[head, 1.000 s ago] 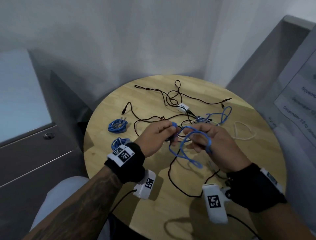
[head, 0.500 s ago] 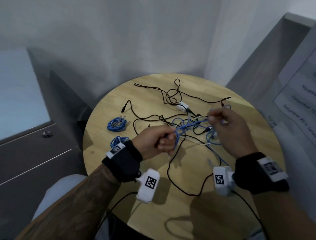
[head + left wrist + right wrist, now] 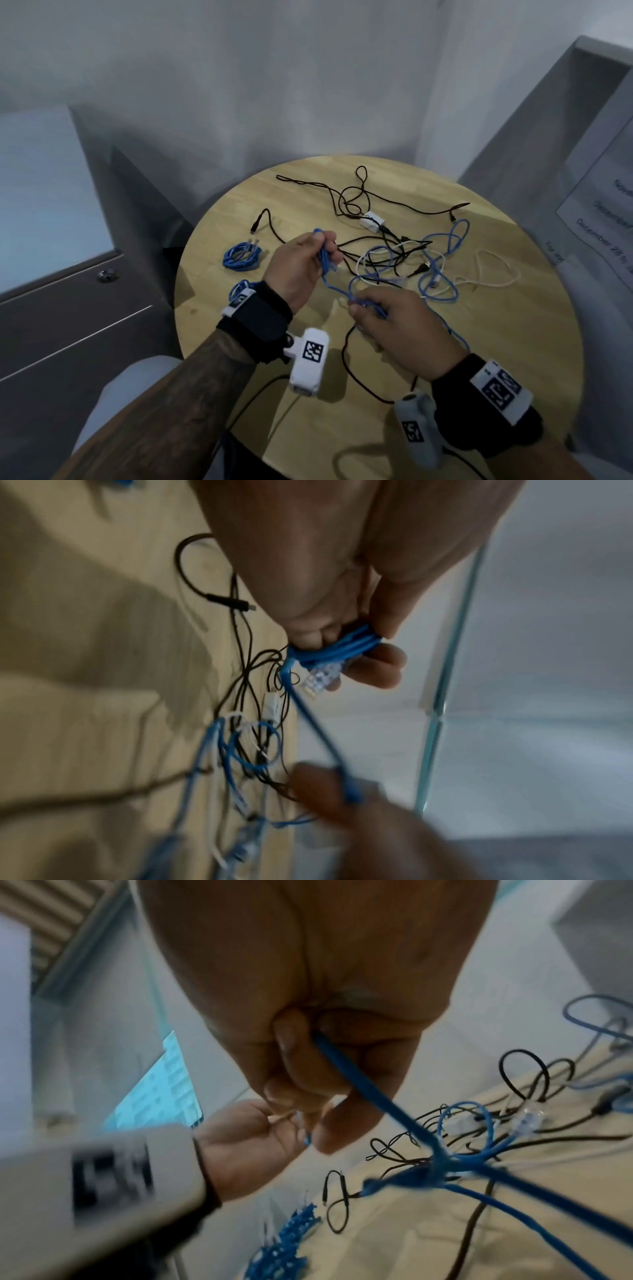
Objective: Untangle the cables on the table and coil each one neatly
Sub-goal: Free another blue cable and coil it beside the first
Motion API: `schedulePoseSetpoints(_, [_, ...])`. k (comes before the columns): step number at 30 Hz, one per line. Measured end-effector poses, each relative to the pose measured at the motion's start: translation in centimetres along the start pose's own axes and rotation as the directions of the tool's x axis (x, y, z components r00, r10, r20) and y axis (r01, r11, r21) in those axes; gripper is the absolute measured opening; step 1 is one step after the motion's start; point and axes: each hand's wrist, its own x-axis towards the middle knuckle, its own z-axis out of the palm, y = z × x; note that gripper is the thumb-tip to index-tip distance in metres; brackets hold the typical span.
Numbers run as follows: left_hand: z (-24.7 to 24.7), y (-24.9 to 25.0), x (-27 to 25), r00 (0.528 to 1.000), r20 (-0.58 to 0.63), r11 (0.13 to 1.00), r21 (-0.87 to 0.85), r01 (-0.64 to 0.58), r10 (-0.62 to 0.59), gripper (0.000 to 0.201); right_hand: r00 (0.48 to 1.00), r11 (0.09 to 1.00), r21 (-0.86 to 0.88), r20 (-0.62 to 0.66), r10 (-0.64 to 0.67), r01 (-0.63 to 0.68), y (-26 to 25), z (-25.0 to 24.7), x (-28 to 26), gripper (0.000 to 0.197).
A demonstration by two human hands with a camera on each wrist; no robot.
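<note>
The left hand (image 3: 301,265) has its grip closed round a small bundle of turns of the blue cable (image 3: 337,291), fingers curled over the loops, and in the left wrist view the cable's clear plug (image 3: 320,679) sticks out just below the fingertips. From that bundle a single strand runs down and to the right into the right hand (image 3: 400,329), whose thumb and fingers pinch it; in the right wrist view the strand leaves the closed fingers and heads toward the tangle. Both hands are held above the near middle of the bench (image 3: 513,377), a round top of pale wood. Beyond the hands the rest of the blue cable lies in loose loops, crossed with thin black cables (image 3: 363,195) and a white cable (image 3: 493,277) that trails toward the right edge; a small white adapter (image 3: 371,221) sits among the black strands farther back. On the left part of the bench lie two coiled blue cables, one (image 3: 241,257) in plain sight and another (image 3: 239,287) partly hidden behind the left wrist strap. The bench stands in a corner of pale grey walls (image 3: 274,85), with a grey cabinet (image 3: 51,291) to the left and a printed sheet (image 3: 603,219) on a grey panel to the right
</note>
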Motion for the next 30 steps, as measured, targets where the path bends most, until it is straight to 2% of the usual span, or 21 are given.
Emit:
schedulePoseSetpoints(1, [0.2,-0.2,-0.1,0.999,0.003,0.992,0.117,-0.045,0.045,0.023,0.999,0.993,0.121,-0.051,0.017,-0.01,-0.3,-0.4,-0.1,0.01])
schedulePoseSetpoints(2, [0.3,-0.3,-0.2,0.996,0.02,0.964,0.249,-0.093,0.091,0.022,0.993,0.978,0.208,-0.117,0.009,0.015,-0.6,-0.9,-0.1,0.015])
schedulePoseSetpoints(4, [0.9,-0.2,-0.9,0.986,0.106,0.85,0.501,-0.164,0.128,0.022,0.973,0.958,0.251,-0.215,-0.087,0.141,-1.5,-2.1,-0.2,0.024])
schedulePoseSetpoints(6, [1.6,-0.3,-1.7,0.973,0.218,0.748,0.632,-0.204,0.081,0.024,0.937,0.958,0.125,-0.275,-0.216,0.257,-1.9,-3.4,0.1,0.019])
schedulePoseSetpoints(8, [2.4,-0.6,-2.5,0.958,0.283,0.754,0.64,-0.145,-0.056,0.031,0.902,0.961,-0.025,-0.34,-0.266,0.274,-1.4,-4.3,0.9,0.013])
schedulePoseSetpoints(11, [2.9,-0.9,-3.0,0.906,0.361,0.819,0.574,-0.028,-0.222,0.036,0.878,0.977,0.012,-0.442,-0.186,0.213,0.5,-5.0,2.3,0.012])
schedulePoseSetpoints(13, [3.0,-0.8,-2.9,0.872,0.402,0.875,0.48,0.058,-0.278,0.035,0.891,0.986,0.067,-0.441,-0.109,0.154,1.8,-4.8,3.0,0.007])
schedulePoseSetpoints(15, [3.1,-0.4,-3.0,0.85,0.432,0.937,0.3,0.182,-0.303,0.032,0.91,0.983,0.146,-0.414,-0.04,0.11,2.6,-4.1,3.5,0.006])
schedulePoseSetpoints(18, [3.0,0.9,-2.7,0.875,0.407,0.944,-0.078,0.321,-0.263,0.028,0.959,0.981,0.186,-0.282,-0.002,0.056,2.7,-2.5,3.6,0.017])
schedulePoseSetpoints(20, [2.6,1.7,-2.2,0.908,0.367,0.906,-0.284,0.314,-0.2,0.027,0.991,0.966,0.258,-0.124,0.044,-0.011,2.1,-1.2,3.2,0.02])
schedulePoseSetpoints(23, [1.9,2.3,-1.4,0.953,0.261,0.876,-0.41,0.255,-0.155,0.027,0.992,0.917,0.381,0.074,0.098,-0.119,1.0,0.0,2.5,0.012])
schedulePoseSetpoints(25, [1.6,2.3,-1.2,0.971,0.194,0.871,-0.441,0.216,-0.143,0.029,0.99,0.879,0.456,0.08,0.115,-0.139,0.3,0.3,2.4,0.008])
schedulePoseSetpoints(28, [1.6,2.6,-1.0,0.987,0.122,0.873,-0.464,0.153,-0.108,0.028,0.98,0.802,0.566,0.063,0.187,-0.189,-0.1,0.1,2.5,0.012])
schedulePoseSetpoints(30, [1.8,2.8,-1.1,0.991,0.106,0.879,-0.461,0.12,-0.079,0.025,0.969,0.795,0.555,0.125,0.212,-0.245,0.2,0.0,2.4,0.011])
